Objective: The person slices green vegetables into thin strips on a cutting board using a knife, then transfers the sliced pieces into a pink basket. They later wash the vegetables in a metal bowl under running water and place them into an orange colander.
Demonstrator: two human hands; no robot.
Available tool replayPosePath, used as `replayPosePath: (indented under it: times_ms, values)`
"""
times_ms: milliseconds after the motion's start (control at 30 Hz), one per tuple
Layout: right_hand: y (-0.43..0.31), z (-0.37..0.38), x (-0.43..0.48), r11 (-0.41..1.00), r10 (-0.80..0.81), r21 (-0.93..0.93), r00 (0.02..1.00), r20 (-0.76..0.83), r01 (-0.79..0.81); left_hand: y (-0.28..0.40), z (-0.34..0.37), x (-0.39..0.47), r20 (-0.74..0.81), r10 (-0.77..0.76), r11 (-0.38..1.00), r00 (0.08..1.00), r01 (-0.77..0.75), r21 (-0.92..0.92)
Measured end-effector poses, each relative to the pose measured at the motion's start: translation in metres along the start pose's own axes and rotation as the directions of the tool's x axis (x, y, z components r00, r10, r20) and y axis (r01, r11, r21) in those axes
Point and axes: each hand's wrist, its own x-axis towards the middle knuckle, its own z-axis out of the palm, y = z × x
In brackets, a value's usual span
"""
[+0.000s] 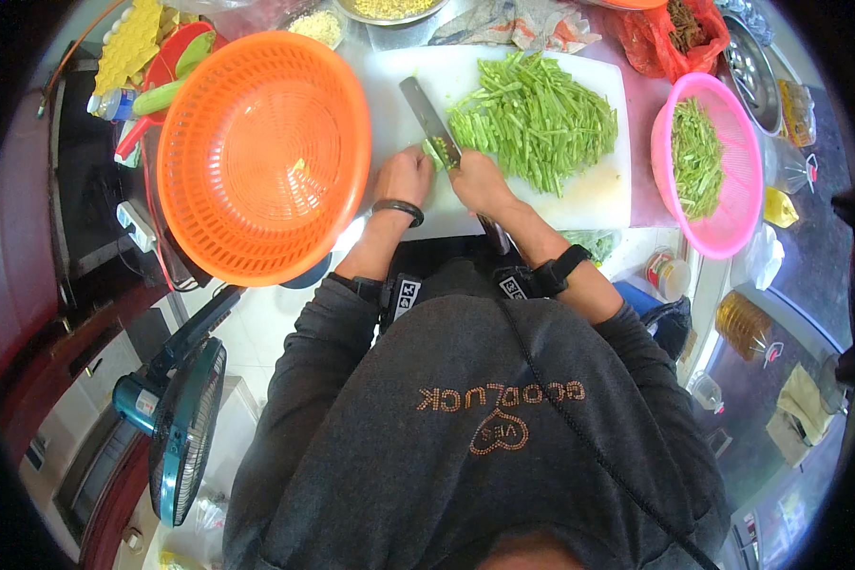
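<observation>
A white cutting board (591, 206) lies before me with a large heap of sliced green vegetable (541, 121) on its right half. My right hand (483, 184) is closed on the handle of a kitchen knife (422, 105), whose blade points up and left, with green bits stuck to it. Beside the blade, my left hand (405, 177) grips a small green vegetable piece (433, 153) against the board's lower left part. The fingertips of the left hand are partly hidden.
A large orange plastic basket (356, 142) stands left of the board. To the right is a pink mesh basket (744, 178) holding cut greens. A red plastic bag (641, 43) and a metal bowl (766, 92) lie beyond it. A fan (185, 434) stands at lower left.
</observation>
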Motion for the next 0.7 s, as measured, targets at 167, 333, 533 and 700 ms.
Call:
replayPosePath:
  times_ms: [167, 333, 533, 700]
  values:
    - [0.003, 0.008, -0.003, 0.988, -0.024, -0.154, 1.000, -0.017, 0.021, 0.001, 0.001, -0.005, 0.001, -0.010, 1.000, 1.000, 0.010, 0.015]
    - [0.003, 0.012, 0.006, 0.964, -0.130, -0.238, 0.991, -0.035, 0.119, 0.002, 0.000, -0.003, 0.018, 0.007, 0.999, 1.000, -0.008, 0.052]
    - [0.008, 0.004, -0.003, 0.982, -0.033, -0.183, 0.999, 0.025, 0.037, 0.003, 0.002, -0.003, 0.002, 0.012, 0.999, 1.000, -0.012, 0.043]
    - [0.001, 0.008, 0.002, 0.989, -0.018, -0.147, 0.998, 0.055, 0.026, -0.003, 0.004, -0.002, 0.021, 0.025, 0.994, 0.999, -0.027, 0.110]
